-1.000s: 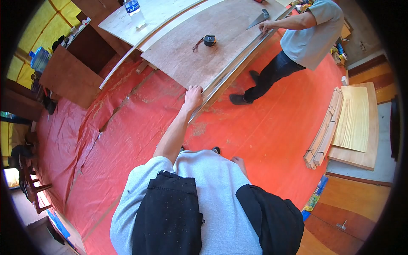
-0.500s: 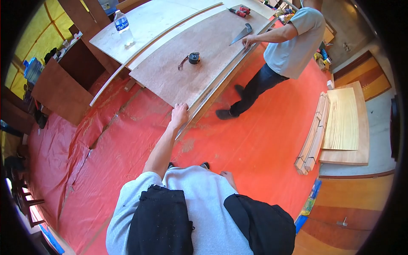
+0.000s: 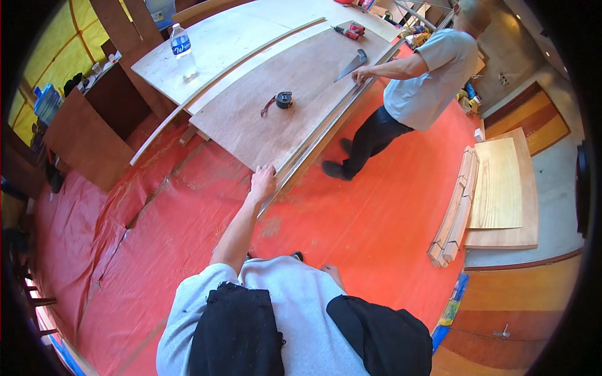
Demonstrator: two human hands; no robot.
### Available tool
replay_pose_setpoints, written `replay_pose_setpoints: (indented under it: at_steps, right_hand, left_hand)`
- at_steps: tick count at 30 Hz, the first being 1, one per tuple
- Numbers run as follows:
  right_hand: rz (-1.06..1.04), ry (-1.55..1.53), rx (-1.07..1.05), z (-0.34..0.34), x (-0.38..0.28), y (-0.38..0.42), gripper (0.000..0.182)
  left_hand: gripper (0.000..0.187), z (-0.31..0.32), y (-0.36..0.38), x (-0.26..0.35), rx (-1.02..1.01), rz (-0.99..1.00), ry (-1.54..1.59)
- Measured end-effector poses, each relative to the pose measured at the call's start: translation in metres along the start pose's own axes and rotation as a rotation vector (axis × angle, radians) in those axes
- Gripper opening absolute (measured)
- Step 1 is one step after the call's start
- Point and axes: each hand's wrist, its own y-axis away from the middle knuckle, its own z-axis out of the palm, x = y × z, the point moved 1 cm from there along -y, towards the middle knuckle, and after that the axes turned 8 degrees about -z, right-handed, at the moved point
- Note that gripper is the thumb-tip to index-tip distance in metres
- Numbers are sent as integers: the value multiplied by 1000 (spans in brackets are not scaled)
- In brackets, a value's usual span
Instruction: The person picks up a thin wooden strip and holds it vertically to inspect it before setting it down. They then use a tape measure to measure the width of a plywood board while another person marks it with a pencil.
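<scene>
My left hand reaches forward to the near corner of a brown plywood sheet, its fingers bent over the edge. Right beside the fingers, a long metal straightedge runs along the sheet's right side. My right hand hangs low by my body, its fingers mostly hidden by my shirt. On the sheet lie a black tape measure, a handsaw and a red cordless drill. A co-worker in a grey shirt rests a hand near the straightedge's far part.
A water bottle stands on the white board behind a long wooden strip. Red plastic sheeting covers the floor, with sawdust and folds. Bundled timber and panels lean at the right wall.
The view has shifted slightly, and the table edge and my left hand sit a little lower in it. The co-worker's head shows more. My left hand stays at the sheet's corner.
</scene>
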Motion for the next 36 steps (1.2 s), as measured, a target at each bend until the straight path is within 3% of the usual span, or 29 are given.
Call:
replay_pose_setpoints:
  at_steps: [4, 10, 14, 23, 29, 32, 36]
  right_hand:
    - [-22, -53, -36, 9, 14, -8, 32]
    - [-52, 28, -30, 23, -41, -24, 32]
    - [-37, 49, -61, 46, -78, -33, 32]
    - [-19, 84, -107, 79, -107, -42, 33]
    - [-7, 117, -90, 55, -97, -43, 33]
    - [10, 124, -73, 43, -89, -40, 34]
    - [44, 134, -56, 29, -73, -31, 34]
  left_hand:
    - [18, -2, 0, 0, -17, -1, -12]
    - [15, 11, -7, -10, 88, 161, 37]
    - [21, -1, 1, -3, -20, 53, -47]
    - [29, 2, 5, 2, -4, -34, -82]
    - [67, -12, 11, 11, 107, -133, -247]
    - [85, -10, 5, 7, -16, -205, -163]
    - [87, -5, 1, 4, -35, -196, -219]
